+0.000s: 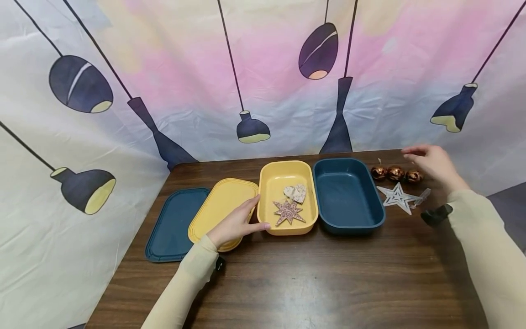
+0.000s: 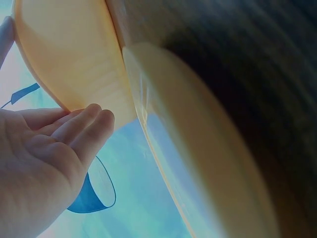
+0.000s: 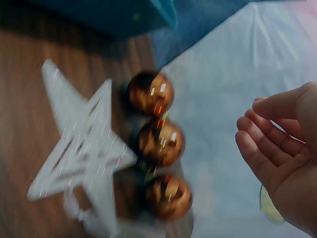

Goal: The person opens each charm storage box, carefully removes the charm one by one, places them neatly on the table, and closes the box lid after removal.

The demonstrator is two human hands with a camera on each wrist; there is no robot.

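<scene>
Against the left wall and front corner of the yellow box point(image 1: 287, 231) rest the fingers and thumb of my left hand point(image 1: 236, 223). Its fingers look nearly straight in the left wrist view. Inside that box lie a pink glittery star point(image 1: 289, 212) and a pale heart ornament point(image 1: 299, 193). My right hand point(image 1: 437, 165) hovers at the back right with loosely bent fingers and nothing in them. Closest to it are three shiny copper balls point(image 3: 161, 142) in a row. A white glittery star point(image 3: 84, 144) with a clear ribbon lies in front of the balls.
A dark blue box point(image 1: 349, 227) stands right beside the yellow one. To the left, a yellow lid point(image 1: 223, 205) overlaps a dark blue lid point(image 1: 176, 224) on the brown wooden table point(image 1: 312, 283). A printed cloth point(image 1: 279, 91) hangs behind the table's back edge.
</scene>
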